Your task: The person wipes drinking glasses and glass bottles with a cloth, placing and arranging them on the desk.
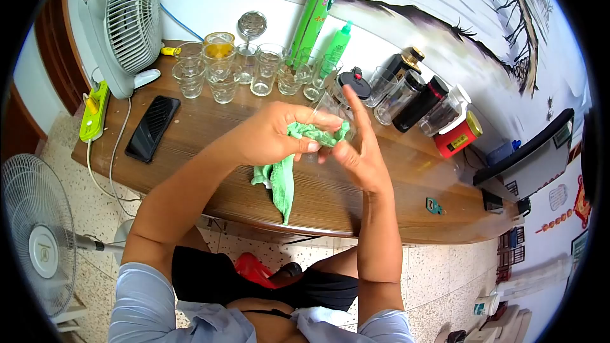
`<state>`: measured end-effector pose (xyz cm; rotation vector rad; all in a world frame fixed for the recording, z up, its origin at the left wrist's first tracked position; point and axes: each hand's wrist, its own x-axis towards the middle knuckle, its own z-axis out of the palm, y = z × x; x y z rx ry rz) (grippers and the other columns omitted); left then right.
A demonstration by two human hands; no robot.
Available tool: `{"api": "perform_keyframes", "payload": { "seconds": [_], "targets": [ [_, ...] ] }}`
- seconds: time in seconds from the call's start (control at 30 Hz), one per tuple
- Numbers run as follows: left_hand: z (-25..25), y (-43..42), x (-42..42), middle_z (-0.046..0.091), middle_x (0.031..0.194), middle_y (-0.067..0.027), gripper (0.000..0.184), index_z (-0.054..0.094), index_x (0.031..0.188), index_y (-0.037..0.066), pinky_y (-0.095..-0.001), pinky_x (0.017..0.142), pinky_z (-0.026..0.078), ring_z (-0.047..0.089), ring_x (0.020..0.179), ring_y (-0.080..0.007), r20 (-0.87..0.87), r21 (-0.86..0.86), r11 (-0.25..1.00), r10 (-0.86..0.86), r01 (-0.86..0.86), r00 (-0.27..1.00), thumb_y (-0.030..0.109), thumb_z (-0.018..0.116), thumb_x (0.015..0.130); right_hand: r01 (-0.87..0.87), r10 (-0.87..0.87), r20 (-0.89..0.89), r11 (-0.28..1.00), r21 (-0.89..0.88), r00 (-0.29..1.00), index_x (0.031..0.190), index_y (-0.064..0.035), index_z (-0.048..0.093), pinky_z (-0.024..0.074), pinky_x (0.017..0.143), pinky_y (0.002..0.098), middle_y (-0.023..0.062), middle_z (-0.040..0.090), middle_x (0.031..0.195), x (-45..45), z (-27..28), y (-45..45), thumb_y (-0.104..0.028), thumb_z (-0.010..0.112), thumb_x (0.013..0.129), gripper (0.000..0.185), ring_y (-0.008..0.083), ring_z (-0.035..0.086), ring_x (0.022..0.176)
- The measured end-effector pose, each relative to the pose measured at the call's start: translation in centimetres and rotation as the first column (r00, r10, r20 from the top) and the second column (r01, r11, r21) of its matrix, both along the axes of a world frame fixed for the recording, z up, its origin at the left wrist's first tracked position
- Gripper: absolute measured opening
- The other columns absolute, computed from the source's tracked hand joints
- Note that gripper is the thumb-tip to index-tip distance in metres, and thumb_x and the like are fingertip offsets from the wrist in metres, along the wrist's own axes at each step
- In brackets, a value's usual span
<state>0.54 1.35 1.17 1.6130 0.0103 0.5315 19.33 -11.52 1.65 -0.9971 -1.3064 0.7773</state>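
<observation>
Above the middle of the table, my left hand [279, 132] grips a crumpled green cloth [283, 190], whose loose end hangs toward the front edge. A clear drinking glass [332, 107] is held up between my two hands, with part of the cloth bunched against its near end. My right hand [363, 162] is around the glass on the right; its index finger points up along the side and its thumb is by the cloth. Its other fingers are mostly hidden. How far the cloth reaches into the glass is hard to tell.
Several clear glasses [223, 84] stand in rows at the back. Beside them are a green spray can [318, 13], a green bottle [337, 44], dark tumblers [420, 103] and a red canister [459, 136]. A phone [152, 128], power strip [95, 111] and fan [130, 22] are left.
</observation>
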Motion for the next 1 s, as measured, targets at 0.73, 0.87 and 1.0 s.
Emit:
{"api": "perform_keyframes", "payload": {
  "seconds": [0.73,0.87,1.0],
  "targets": [
    [0.3,-0.5,-0.1,0.077,0.114,-0.0054,0.052,0.062,0.147,0.004,-0.0209,0.054,0.046,0.054,0.060,-0.0033,-0.084,-0.034,0.999,-0.025,0.022,0.996,0.000,0.073,0.096,-0.007,-0.042,0.334,0.989,0.145,0.942,0.160,-0.0067,0.047,0.0544,0.107,0.0432,0.0182,0.056,0.149,1.0,-0.6,0.4,0.000,0.083,0.085,0.084,0.0350,0.061,0.133],
    [-0.7,-0.3,0.5,0.076,0.123,-0.0034,0.055,0.060,0.151,0.008,-0.0213,0.054,0.048,0.057,0.064,-0.0028,-0.073,0.032,0.999,-0.026,0.028,0.997,0.001,0.072,0.098,-0.105,0.081,-0.108,0.966,-0.237,0.991,0.161,-0.0001,0.040,0.0619,0.083,0.0362,0.0192,0.059,0.145,1.8,0.1,-0.2,-0.012,0.085,0.092,0.083,0.0283,0.062,0.129],
    [0.6,-0.2,-0.1,0.077,0.115,-0.0035,0.059,0.061,0.150,0.007,-0.0214,0.052,0.044,0.054,0.060,-0.0023,-0.145,0.087,0.996,-0.002,0.015,0.989,-0.005,0.068,0.093,0.006,-0.016,0.268,0.999,0.036,0.963,0.154,-0.0010,0.052,0.0590,0.095,0.0390,0.0160,0.067,0.139,1.5,-0.7,0.4,-0.006,0.087,0.088,0.074,0.0297,0.064,0.128]
  ]
}}
